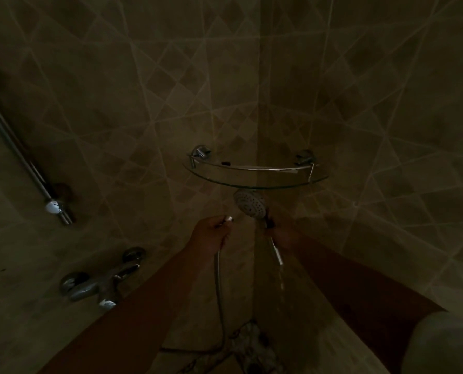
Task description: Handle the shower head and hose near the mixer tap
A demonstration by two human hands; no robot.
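Water is the main hazard: a thin stream appears to drip from the lower end of the shower head [250,205] handle, so the grip may be wet. From my remote view, the right hand [281,233] curls its fingers round that handle just below the spray face, which sits directly under the glass corner shelf [254,182]. The left hand [211,233] pinches the metal end fitting of the hose [219,282], held apart from the handle, with the hose hanging down from it. Risks as I judge them: the head could slip from wet fingers and strike the shelf edge or the tiles; raising it carelessly could knock the glass; the loose hose could swing or spray if the mixer tap [100,282] is open. Lighting is very poor. I cannot make out the finger detail on the right hand, the tap lever position, or where the hose runs near the floor. The rail [22,157] is cut off at the left
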